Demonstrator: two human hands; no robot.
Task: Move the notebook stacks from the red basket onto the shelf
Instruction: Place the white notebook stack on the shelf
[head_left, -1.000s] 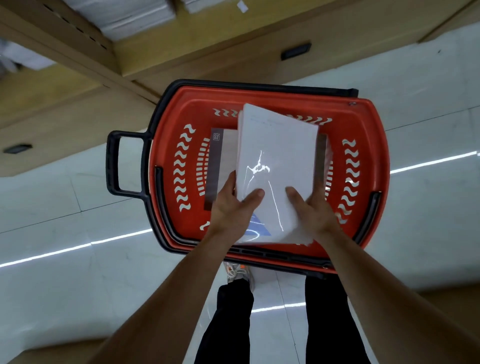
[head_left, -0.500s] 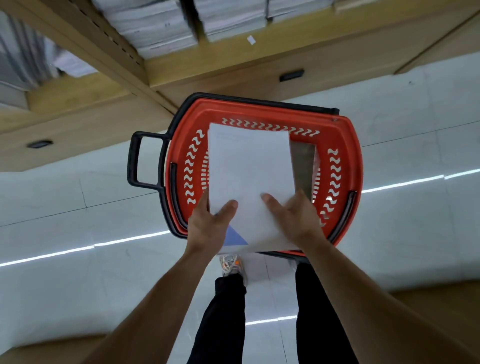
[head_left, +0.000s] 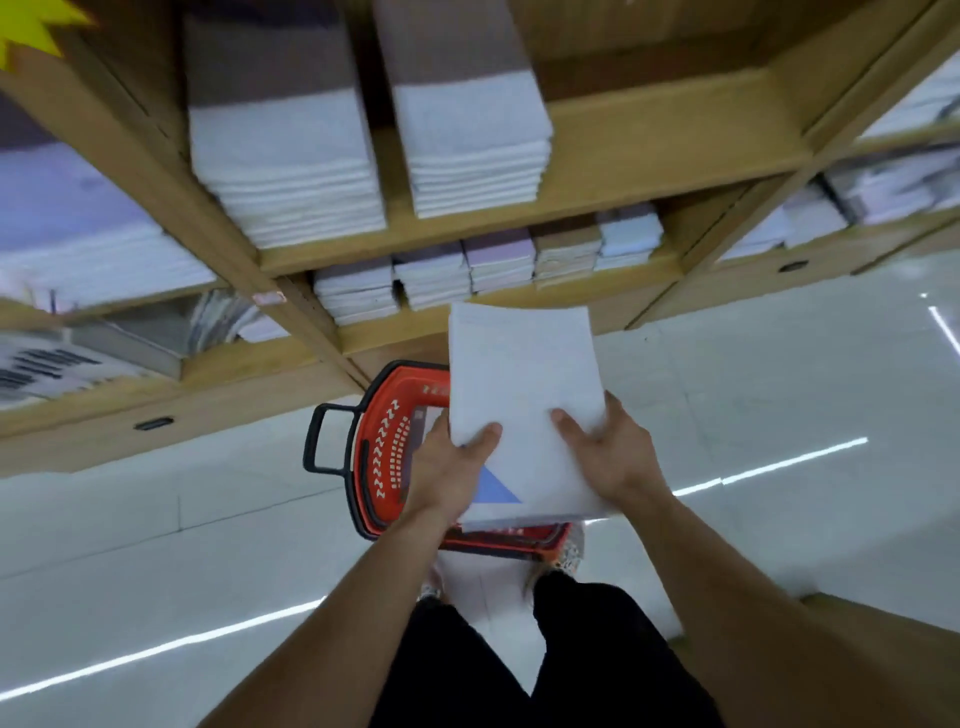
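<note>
On the head view I see the left hand (head_left: 447, 473) and right hand (head_left: 613, 457) each gripping a near corner of the white notebook stack (head_left: 524, 395), thumbs on top. The stack is held above the red basket (head_left: 384, 447) on the floor (head_left: 779, 374), below the wooden shelf (head_left: 649, 150) boards

The notebook stack (head_left: 524, 384) sits between the left hand (head_left: 447, 475) and the right hand (head_left: 615, 457), above the basket (head_left: 382, 447) — which stands on the floor (head_left: 769, 395) just before the shelf (head_left: 670, 150). On the shelf two tall stacks (head_left: 291, 171) lie side by side, with a row of smaller stacks (head_left: 498, 260) on the board below
</note>
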